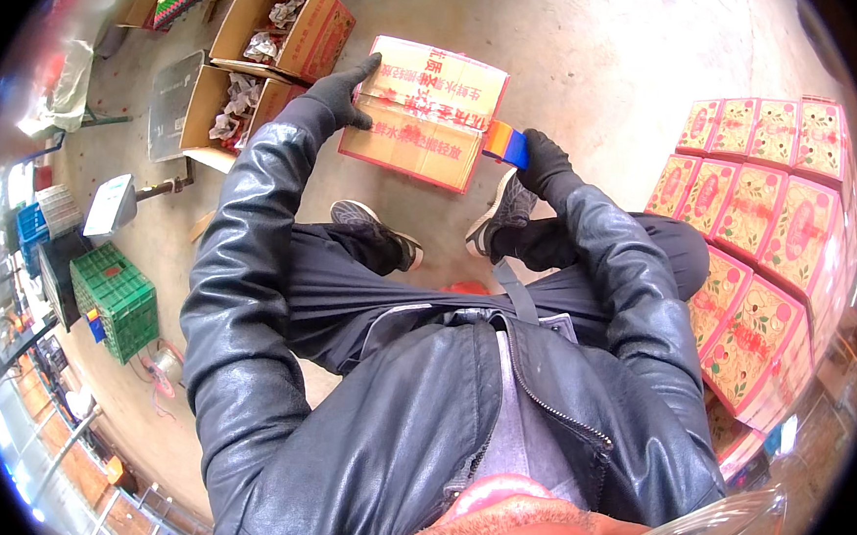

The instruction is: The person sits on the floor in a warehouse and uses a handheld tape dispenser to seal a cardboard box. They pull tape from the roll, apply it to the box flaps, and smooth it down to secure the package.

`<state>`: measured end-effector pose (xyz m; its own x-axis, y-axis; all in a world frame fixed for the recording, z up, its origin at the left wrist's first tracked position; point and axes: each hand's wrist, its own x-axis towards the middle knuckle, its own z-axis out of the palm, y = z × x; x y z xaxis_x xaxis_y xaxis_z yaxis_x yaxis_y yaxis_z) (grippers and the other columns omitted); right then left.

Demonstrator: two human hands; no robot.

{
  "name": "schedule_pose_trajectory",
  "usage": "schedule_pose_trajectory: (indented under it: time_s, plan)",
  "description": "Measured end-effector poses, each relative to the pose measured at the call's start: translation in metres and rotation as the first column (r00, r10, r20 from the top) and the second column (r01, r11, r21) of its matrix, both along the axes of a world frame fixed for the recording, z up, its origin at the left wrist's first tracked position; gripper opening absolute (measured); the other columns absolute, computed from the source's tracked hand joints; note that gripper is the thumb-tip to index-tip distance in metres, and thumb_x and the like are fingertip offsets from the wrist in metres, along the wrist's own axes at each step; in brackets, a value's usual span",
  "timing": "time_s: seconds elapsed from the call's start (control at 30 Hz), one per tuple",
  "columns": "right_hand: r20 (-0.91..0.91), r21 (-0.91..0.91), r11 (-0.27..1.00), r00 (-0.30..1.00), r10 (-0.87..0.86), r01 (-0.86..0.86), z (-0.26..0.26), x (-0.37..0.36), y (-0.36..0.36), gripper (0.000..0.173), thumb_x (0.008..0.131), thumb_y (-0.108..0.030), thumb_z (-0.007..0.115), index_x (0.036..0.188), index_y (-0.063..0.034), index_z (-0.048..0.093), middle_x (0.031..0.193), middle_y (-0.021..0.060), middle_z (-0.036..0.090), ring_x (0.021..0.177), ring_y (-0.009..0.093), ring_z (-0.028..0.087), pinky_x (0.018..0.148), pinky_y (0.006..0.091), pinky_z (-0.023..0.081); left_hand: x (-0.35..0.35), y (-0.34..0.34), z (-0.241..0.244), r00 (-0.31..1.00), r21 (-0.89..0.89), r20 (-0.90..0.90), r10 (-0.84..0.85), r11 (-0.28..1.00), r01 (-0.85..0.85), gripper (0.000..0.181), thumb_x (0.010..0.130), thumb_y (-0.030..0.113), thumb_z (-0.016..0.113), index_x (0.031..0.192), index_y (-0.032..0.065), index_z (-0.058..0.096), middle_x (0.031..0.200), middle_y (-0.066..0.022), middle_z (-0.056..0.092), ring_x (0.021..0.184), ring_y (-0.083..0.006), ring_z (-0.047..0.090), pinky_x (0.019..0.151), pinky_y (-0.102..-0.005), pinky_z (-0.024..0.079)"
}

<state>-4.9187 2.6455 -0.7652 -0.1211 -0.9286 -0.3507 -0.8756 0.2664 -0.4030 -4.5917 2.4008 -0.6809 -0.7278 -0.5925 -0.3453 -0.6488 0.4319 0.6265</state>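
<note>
A closed cardboard carton (421,153) with red printing sits on the floor before me. Clear tape with red printing (394,105) runs along its top seam. My left hand (340,93), in a dark glove, grips the carton's left end, thumb and fingers spread. In my right hand (545,164), also gloved, is an orange and blue tape dispenser (508,144). The dispenser is against the carton's right end, in line with the seam. My shoes (375,231) are on the floor just below the carton.
Open cartons (257,114) holding crumpled paper stand at the upper left, beside a dark flat platform (176,105). A scale display (112,204) on a post and a green plastic crate (114,300) are farther left. Stacked pink-edged printed cartons (756,206) line the right.
</note>
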Motion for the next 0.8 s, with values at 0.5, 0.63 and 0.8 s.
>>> schedule_pose_trajectory:
  time_s: [0.5, 0.63, 0.8]
  plan:
    - [0.046, 0.029, 0.998, 0.997, -0.06, 0.059, 0.003, 0.006, 0.0, 0.048, 0.07, -0.015, 0.07, 0.112, -0.0073, 0.049, 0.107, 0.022, 0.059, 0.103, 0.042, 0.059, 0.086, 0.048, 0.048, 0.004, 0.002, -0.003, 0.996, 0.145, -0.027, 0.081, 0.987, -0.076, 0.099, 0.069, 0.01, 0.079, 0.151, 0.0185, 0.024, 0.133, -0.0191, 0.054, 0.115, -0.0268, 0.056, 0.097, -0.0318, 0.044]
    - [0.015, 0.047, 0.996, 0.997, -0.081, 0.08, 0.01, 0.009, -0.006, 0.046, 0.07, -0.016, 0.07, 0.11, -0.0081, 0.049, 0.106, 0.0216, 0.061, 0.1, 0.041, 0.06, 0.084, 0.0485, 0.049, -0.001, 0.017, -0.036, 0.936, -0.054, -0.295, 0.191, 0.975, -0.216, 0.079, 0.082, 0.026, 0.072, 0.149, 0.0173, 0.03, 0.136, -0.0215, 0.051, 0.126, -0.0299, 0.051, 0.103, -0.0328, 0.038]
    - [-0.008, -0.028, 1.0, 1.0, -0.013, 0.013, 0.035, 0.016, -0.018, 0.045, 0.07, -0.018, 0.07, 0.109, -0.0072, 0.05, 0.104, 0.0215, 0.062, 0.097, 0.041, 0.062, 0.082, 0.0486, 0.05, 0.008, 0.01, -0.049, 0.821, 0.14, -0.399, 0.409, 0.912, -0.386, 0.06, 0.094, 0.03, 0.059, 0.144, 0.0058, 0.037, 0.144, -0.0175, 0.044, 0.134, -0.0241, 0.04, 0.109, -0.0293, 0.029]
